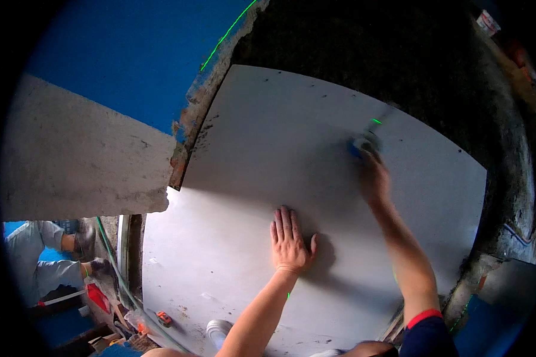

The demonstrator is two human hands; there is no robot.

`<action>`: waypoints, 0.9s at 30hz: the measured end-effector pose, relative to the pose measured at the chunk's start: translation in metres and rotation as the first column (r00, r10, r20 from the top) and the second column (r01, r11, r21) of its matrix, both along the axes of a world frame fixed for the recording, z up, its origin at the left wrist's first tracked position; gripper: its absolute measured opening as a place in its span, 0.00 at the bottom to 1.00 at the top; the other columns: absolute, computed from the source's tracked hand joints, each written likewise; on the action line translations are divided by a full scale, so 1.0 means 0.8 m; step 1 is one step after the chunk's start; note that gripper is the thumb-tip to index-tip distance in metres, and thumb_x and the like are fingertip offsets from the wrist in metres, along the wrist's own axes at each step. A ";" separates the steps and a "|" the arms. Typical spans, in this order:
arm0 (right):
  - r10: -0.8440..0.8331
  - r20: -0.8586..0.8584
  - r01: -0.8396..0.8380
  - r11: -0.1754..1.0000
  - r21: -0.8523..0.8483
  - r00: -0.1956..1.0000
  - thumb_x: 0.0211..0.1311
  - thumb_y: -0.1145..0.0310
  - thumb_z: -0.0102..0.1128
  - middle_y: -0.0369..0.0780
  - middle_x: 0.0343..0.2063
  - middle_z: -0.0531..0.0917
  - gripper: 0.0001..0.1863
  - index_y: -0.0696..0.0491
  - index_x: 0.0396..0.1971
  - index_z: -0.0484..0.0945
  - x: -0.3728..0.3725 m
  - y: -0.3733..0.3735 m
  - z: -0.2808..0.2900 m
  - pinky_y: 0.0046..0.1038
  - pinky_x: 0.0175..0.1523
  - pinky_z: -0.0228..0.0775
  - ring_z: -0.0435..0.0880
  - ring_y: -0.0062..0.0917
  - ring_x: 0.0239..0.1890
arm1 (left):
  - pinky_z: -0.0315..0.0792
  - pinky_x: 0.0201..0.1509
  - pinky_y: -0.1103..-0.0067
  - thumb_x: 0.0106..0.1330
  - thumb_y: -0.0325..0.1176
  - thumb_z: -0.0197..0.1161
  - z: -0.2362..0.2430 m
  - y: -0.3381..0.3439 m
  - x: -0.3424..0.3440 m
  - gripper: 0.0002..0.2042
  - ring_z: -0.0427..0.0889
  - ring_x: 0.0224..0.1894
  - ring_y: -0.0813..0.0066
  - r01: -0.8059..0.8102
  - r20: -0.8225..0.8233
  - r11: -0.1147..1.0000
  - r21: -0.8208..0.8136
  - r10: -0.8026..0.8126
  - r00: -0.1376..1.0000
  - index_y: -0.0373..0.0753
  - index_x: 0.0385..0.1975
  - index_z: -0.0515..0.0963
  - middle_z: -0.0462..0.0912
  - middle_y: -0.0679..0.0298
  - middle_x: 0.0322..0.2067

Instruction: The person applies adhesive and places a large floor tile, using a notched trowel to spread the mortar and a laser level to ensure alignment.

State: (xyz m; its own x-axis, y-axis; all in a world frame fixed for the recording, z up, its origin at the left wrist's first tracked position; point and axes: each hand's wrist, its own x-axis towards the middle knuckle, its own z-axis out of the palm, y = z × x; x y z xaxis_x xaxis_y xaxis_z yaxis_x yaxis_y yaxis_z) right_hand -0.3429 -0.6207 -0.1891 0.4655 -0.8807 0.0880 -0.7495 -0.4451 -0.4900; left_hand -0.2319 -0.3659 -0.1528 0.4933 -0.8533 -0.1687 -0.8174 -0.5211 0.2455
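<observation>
My left hand (290, 239) lies flat, fingers spread, on the large grey tile (250, 149) bedded against dark mortar (399, 53); my right hand (373, 175), arm outstretched, grips a blurred blue-headed mallet (361, 144). Too hard a strike could crack the tile or shift it.

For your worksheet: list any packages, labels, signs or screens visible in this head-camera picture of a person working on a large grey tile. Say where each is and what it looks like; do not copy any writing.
Small package or label: top right corner, on the dark ground beyond the large grey tile; roughly rectangular, white with red marking, too small to tell further.
No signs or screens show.
</observation>
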 end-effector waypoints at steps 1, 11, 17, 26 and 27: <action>0.045 0.081 -0.045 0.999 -0.011 0.996 0.73 0.60 0.49 0.47 0.55 0.78 0.18 0.47 0.59 0.74 0.053 0.006 0.011 0.40 0.59 0.73 0.79 0.42 0.55 | 0.40 0.77 0.56 0.66 0.55 0.51 -0.004 0.000 -0.002 0.43 0.43 0.76 0.46 -0.005 -0.009 1.000 -0.013 0.004 1.000 0.26 0.70 0.51 0.47 0.42 0.73; 0.183 0.440 -0.218 0.976 0.030 0.879 0.67 0.69 0.57 0.47 0.54 0.76 0.18 0.50 0.56 0.74 0.225 -0.019 0.094 0.38 0.51 0.78 0.83 0.42 0.48 | 0.36 0.77 0.55 0.65 0.53 0.52 -0.007 -0.013 0.003 0.43 0.40 0.77 0.44 0.019 -0.072 0.999 -0.029 -0.021 0.997 0.25 0.70 0.49 0.44 0.40 0.73; 0.027 0.341 -0.137 0.943 0.303 0.939 0.64 0.72 0.63 0.45 0.48 0.79 0.13 0.55 0.48 0.79 -0.046 0.142 0.132 0.32 0.48 0.77 0.84 0.32 0.47 | 0.36 0.77 0.53 0.65 0.52 0.53 -0.010 -0.004 0.007 0.42 0.40 0.76 0.43 0.028 -0.091 0.999 -0.039 -0.031 0.995 0.24 0.70 0.50 0.44 0.39 0.73; -0.760 -0.528 0.863 0.497 -0.094 0.380 0.72 0.53 0.54 0.50 0.46 0.78 0.24 0.60 0.53 0.74 -0.470 0.475 0.191 0.38 0.54 0.68 0.76 0.43 0.47 | 0.35 0.77 0.55 0.69 0.52 0.47 -0.010 -0.002 0.002 0.42 0.39 0.76 0.43 0.114 -0.027 0.992 -0.046 -0.115 0.993 0.22 0.70 0.46 0.43 0.38 0.73; -0.753 -0.561 0.908 0.418 -0.006 0.343 0.71 0.52 0.54 0.49 0.43 0.78 0.23 0.59 0.51 0.74 -0.494 0.507 0.186 0.37 0.50 0.68 0.76 0.40 0.44 | 0.35 0.78 0.55 0.69 0.52 0.47 -0.008 -0.002 -0.002 0.42 0.38 0.77 0.43 0.130 -0.030 0.990 -0.048 -0.131 0.991 0.22 0.70 0.46 0.43 0.38 0.73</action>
